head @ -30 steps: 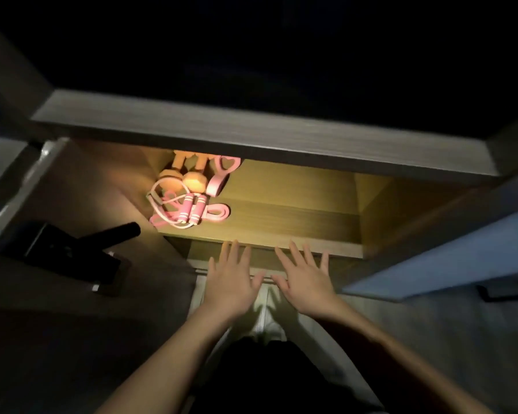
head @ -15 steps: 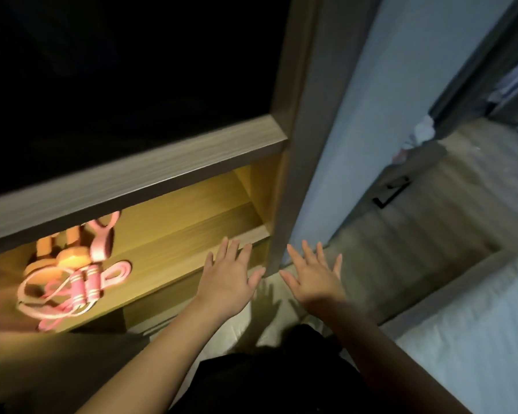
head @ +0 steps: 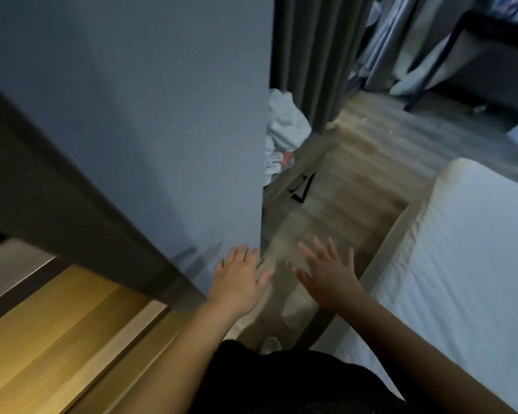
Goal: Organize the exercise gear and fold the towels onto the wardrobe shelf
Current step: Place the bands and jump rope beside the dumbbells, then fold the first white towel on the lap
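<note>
Shelf (head: 57,330) runs diagonally; left hand (head: 239,283), right hand (head: 331,279) splayed.

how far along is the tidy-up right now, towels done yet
Done: no folded towels show on the lit shelf; the gear is out of view. In hand: nothing, left hand and right hand are open and empty. Left: the white cloth heap on the floor, likely towels, lies unfolded.
</note>
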